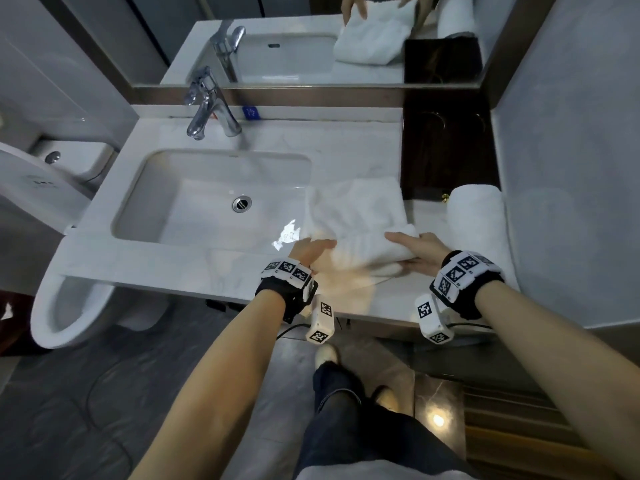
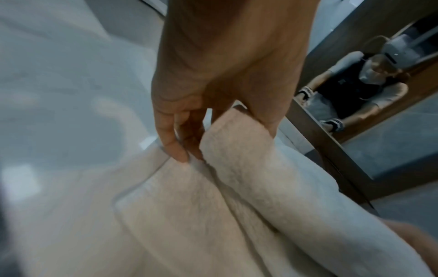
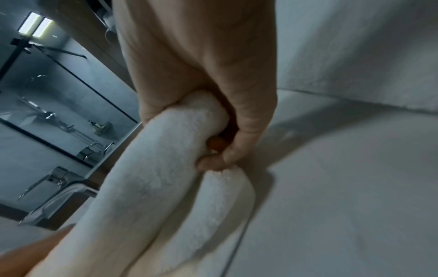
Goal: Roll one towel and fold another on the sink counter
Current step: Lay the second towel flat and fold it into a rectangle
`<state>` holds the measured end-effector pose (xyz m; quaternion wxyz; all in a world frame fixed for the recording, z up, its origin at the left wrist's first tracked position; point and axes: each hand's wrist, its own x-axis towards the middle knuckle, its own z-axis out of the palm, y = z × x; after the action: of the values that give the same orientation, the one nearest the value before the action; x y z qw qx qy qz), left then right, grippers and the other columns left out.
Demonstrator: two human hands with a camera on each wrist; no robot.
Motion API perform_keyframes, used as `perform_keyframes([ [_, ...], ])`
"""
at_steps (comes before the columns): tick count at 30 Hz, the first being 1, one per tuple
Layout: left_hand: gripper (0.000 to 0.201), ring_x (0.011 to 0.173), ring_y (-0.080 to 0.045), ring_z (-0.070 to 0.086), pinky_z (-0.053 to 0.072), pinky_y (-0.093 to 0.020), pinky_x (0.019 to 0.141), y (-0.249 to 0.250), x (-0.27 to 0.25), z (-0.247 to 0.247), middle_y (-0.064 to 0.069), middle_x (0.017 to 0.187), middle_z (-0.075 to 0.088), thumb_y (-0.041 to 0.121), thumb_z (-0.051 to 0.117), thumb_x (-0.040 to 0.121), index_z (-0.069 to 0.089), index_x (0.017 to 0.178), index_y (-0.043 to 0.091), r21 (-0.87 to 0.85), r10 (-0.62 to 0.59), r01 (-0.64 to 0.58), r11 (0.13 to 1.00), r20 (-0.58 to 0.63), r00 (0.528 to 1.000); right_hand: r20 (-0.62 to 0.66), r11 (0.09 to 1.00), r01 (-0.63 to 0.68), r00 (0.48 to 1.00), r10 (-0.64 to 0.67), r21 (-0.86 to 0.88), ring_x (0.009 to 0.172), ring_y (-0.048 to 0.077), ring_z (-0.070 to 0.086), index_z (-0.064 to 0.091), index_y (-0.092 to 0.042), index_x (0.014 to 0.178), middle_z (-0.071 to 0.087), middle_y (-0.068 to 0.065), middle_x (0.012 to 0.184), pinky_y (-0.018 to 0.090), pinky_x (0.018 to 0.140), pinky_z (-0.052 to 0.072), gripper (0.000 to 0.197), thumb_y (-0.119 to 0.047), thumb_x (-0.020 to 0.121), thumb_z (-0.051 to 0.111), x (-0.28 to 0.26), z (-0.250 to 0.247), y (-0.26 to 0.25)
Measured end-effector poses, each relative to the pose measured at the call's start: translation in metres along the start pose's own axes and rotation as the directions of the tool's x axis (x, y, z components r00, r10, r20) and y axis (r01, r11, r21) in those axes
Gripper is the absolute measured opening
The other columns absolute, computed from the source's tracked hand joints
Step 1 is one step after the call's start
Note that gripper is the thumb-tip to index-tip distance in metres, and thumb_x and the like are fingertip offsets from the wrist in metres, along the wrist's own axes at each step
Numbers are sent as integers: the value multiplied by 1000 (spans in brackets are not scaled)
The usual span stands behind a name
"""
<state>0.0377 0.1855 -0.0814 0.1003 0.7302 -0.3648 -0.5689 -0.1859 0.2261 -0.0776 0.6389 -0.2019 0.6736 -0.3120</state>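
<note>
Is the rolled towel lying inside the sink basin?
No, the rolled towel lies on the counter at the far right, apart from the sink basin.

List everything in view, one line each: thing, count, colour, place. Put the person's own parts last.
flat towel: one, white, on the counter right of the basin, near edge lifted
rolled towel: one, white, far right of the counter
counter: one, pale marble, around the basin
basin: one, white, set into the counter
faucet: one, chrome, behind the basin
dark tray: one, dark brown, back right corner
mirror: one, on the wall behind the counter
toilet: one, white, left of the counter
left hand: one, holds the flat towel's near edge
right hand: one, fingers curled round the same edge
</note>
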Motion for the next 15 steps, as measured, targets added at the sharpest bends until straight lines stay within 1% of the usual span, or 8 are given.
perform_keyframes([
  [2, 56, 77, -21, 56, 54, -31, 74, 7, 7, -4, -12, 104, 62, 51, 64, 81, 56, 113, 5, 88, 8, -7, 996, -15, 1000, -52, 998, -33, 998, 36, 44, 89, 22, 63, 56, -6, 95, 64, 9, 94, 27, 68, 54, 37, -29, 75, 76, 2, 4, -5],
  [4, 52, 67, -24, 55, 50, -38, 88, 17, 17, -12, -13, 77, 60, 56, 52, 85, 58, 89, 5, 106, 61, -53, 993, -69, 996, -67, 995, -58, 996, 64, 85, 92, 22, 62, 56, -6, 100, 63, 9, 96, 28, 67, 54, 38, -29, 76, 75, 6, 8, -12],
  [5, 51, 74, -28, 58, 48, -41, 92, 23, 25, -18, -16, 80, 61, 50, 45, 89, 58, 91, 1, 108, 103, -91, 990, -111, 988, -65, 993, -67, 995, 73, 99, 97, 23, 60, 54, -6, 106, 63, 10, 100, 29, 70, 54, 42, -29, 76, 74, 9, 10, -17],
  [8, 36, 110, -36, 56, 48, -42, 95, 41, 54, -39, -22, 123, 55, 13, 46, 91, 48, 124, -3, 203, 228, -196, 959, -150, 962, -62, 991, -77, 995, 84, 112, 108, 25, 59, 54, -6, 118, 62, 13, 114, 34, 84, 55, 52, -31, 75, 72, 18, 11, -30],
  [10, 43, 102, -30, 60, 55, -31, 82, 49, 75, -52, -20, 125, 54, -4, 55, 87, 43, 128, -1, 148, 245, -248, 957, 36, 969, -54, 989, -75, 995, 82, 127, 111, 26, 59, 55, -8, 122, 62, 15, 119, 37, 92, 53, 55, -32, 76, 71, 24, 11, -41],
  [12, 43, 87, -20, 61, 54, -20, 67, 59, 89, -63, -11, 110, 60, -12, 58, 83, 48, 124, 0, 110, 244, -276, 955, 238, 940, -64, 987, -59, 996, 69, 149, 112, 26, 59, 56, -8, 122, 63, 15, 119, 37, 91, 53, 53, -33, 77, 70, 29, 12, -53],
  [13, 45, 92, -21, 60, 53, -21, 72, 65, 97, -68, -5, 107, 60, -10, 60, 82, 51, 123, 3, 145, 246, -294, 945, 281, 928, -78, 984, -43, 995, 57, 170, 110, 25, 60, 57, -7, 120, 63, 14, 116, 36, 87, 54, 50, -32, 78, 69, 31, 12, -61],
  [15, 55, 119, -25, 51, 48, -35, 98, 74, 112, -73, -2, 127, 52, 0, 68, 80, 48, 130, 11, 275, 244, -327, 904, 296, 924, -88, 972, 0, 996, 21, 235, 98, 20, 64, 60, -9, 109, 64, 11, 105, 32, 74, 57, 32, -29, 84, 63, 34, 13, -77],
])
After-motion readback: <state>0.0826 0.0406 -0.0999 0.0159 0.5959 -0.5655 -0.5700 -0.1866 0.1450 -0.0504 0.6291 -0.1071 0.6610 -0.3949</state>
